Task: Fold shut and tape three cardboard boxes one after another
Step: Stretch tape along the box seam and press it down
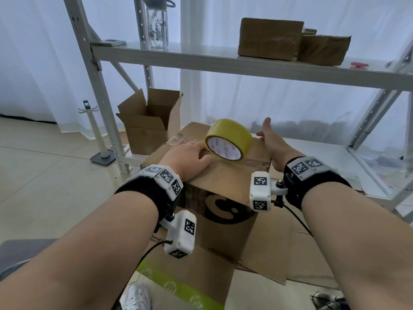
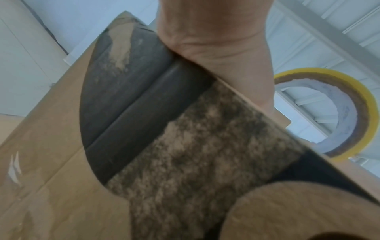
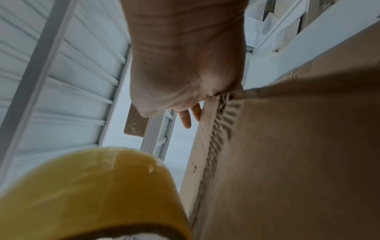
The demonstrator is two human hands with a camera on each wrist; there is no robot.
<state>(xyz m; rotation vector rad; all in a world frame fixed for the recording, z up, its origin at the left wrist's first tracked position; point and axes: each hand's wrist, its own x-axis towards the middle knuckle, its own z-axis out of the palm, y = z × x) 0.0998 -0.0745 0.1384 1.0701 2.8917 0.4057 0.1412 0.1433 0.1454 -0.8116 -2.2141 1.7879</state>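
Observation:
A closed cardboard box [image 1: 225, 233] with a black logo stands on flattened cardboard in front of me. A yellow tape roll [image 1: 228, 139] stands on edge on its top. My left hand [image 1: 187, 155] lies flat on the top flaps, fingers straight, touching the roll's near side. My right hand [image 1: 268, 142] rests against the box's right top edge, thumb raised. In the right wrist view its fingers [image 3: 188, 118] run straight down the box's side [image 3: 308, 162], with the tape roll [image 3: 92, 194] below. The left wrist view shows the box wall [image 2: 51, 146] and the tape roll [image 2: 329, 113].
An open box [image 1: 149, 121] with raised flaps sits at the back left on the low shelf. Two closed boxes [image 1: 268, 39] [image 1: 321, 49] and a water bottle [image 1: 156, 25] stand on the upper shelf [image 1: 201, 59]. Shelf posts [image 1: 100, 97] flank the space. Flat cardboard [image 1: 279, 253] covers the floor.

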